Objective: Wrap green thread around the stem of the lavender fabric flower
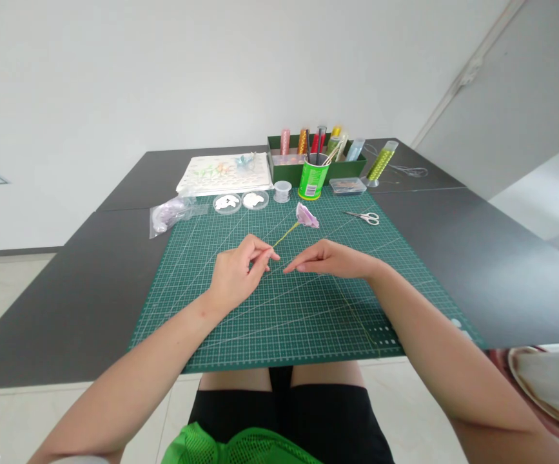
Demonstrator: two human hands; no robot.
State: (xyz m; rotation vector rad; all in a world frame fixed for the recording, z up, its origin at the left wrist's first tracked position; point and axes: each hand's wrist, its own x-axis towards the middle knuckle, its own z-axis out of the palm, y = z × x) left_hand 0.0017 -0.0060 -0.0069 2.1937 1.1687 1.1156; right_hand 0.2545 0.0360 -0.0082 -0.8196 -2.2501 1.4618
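My left hand (240, 267) pinches the thin green stem of an artificial flower (307, 216) between thumb and fingers. Its pale purple bloom points up and to the right, above the cutting mat. Just to the right, my right hand (334, 259) is bent downward with thumb and fingertips pressed together, a small gap from the left fingertips. A fine green thread (356, 314) trails from beneath the right hand toward the mat's front edge. Its end at the right fingertips is too thin to make out clearly.
On the green cutting mat (260, 328) are scissors (367, 218), two dishes of white pieces (227, 203), a small lidded tub (282, 191) and a green can (313, 177) of tools. Behind stand a box (289, 173) of thread spools and a white pad (196, 185). A plastic bag (167, 216) lies left.
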